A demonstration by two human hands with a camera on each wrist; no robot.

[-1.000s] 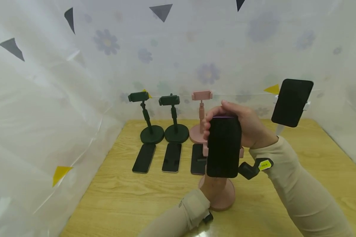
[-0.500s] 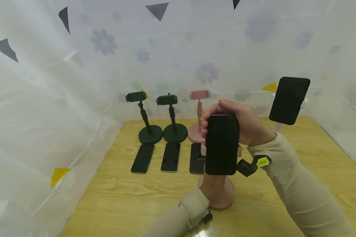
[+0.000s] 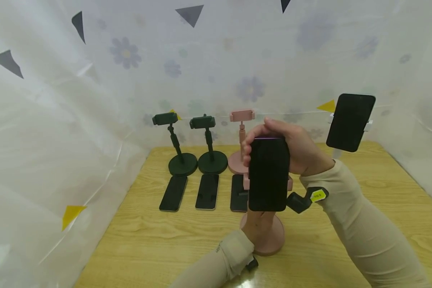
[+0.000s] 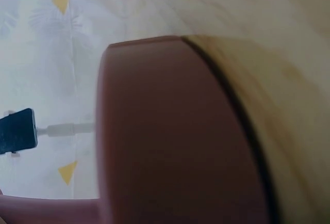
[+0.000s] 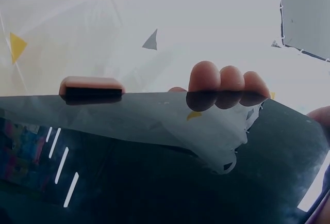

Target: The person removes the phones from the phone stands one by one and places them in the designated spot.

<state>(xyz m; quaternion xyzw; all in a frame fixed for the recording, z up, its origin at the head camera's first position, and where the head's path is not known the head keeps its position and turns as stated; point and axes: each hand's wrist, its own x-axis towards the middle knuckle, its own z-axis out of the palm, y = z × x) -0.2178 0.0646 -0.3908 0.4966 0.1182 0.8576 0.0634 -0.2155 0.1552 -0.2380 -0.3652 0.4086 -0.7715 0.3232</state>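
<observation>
1. Our right hand (image 3: 302,154) curls round the upper part of the phone (image 3: 269,176), which stands between the arms of the clamp (image 3: 246,181).
2. Our left hand (image 3: 253,227) is partly hidden behind it; we cannot tell its hold.
3. If the clamp is loose, releasing might drop the phone.
4. Our pushing sideways could tip the stand (image 3: 271,242).

Head view forward and down, left wrist close, sharing pink base (image 3: 275,238), right close, sharing phone (image 3: 268,176)

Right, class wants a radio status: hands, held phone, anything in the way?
Right hand grips phone near its top. Phone between clamp ends of nearer pink stand. Left hand mostly hidden behind phone. No obstruction seen.
</observation>
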